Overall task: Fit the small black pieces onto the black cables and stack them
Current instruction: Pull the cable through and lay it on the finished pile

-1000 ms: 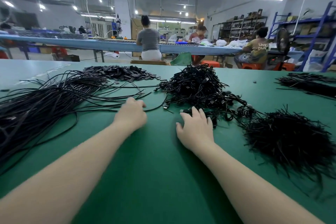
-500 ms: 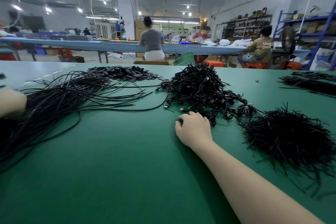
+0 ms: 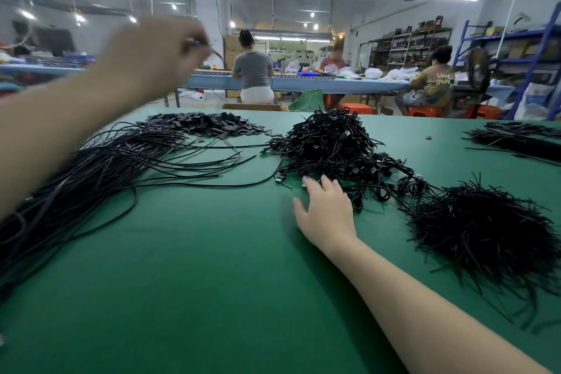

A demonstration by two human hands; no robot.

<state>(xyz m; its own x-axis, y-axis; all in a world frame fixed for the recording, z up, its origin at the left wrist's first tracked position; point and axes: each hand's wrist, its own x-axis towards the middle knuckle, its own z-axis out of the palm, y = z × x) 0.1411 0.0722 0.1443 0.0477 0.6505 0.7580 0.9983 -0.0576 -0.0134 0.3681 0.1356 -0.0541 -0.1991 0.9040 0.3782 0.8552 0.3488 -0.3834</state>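
Right hand [image 3: 326,209] lies flat, fingers spread, touching the tangle [image 3: 331,143]; left hand [image 3: 151,53] raised, blurred, grip unreadable; pieces [image 3: 203,126] beyond, leftward.

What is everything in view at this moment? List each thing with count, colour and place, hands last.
Table: one, green top, fills the foreground.
Long cables: one large bundle, black, left side of the table.
Small flat pieces: one pile, black, far left-centre.
Tangled cables: one heap, black, centre.
Short strands: one bristly pile, black, right.
More strands: one pile, black, far right edge.
Other workers: three, seated at the blue bench behind.
Stools: orange, under that bench; count unclear.
Left hand: raised, blurred, pinching something thin.
Right hand: fingers spread at the tangled heap's near edge.
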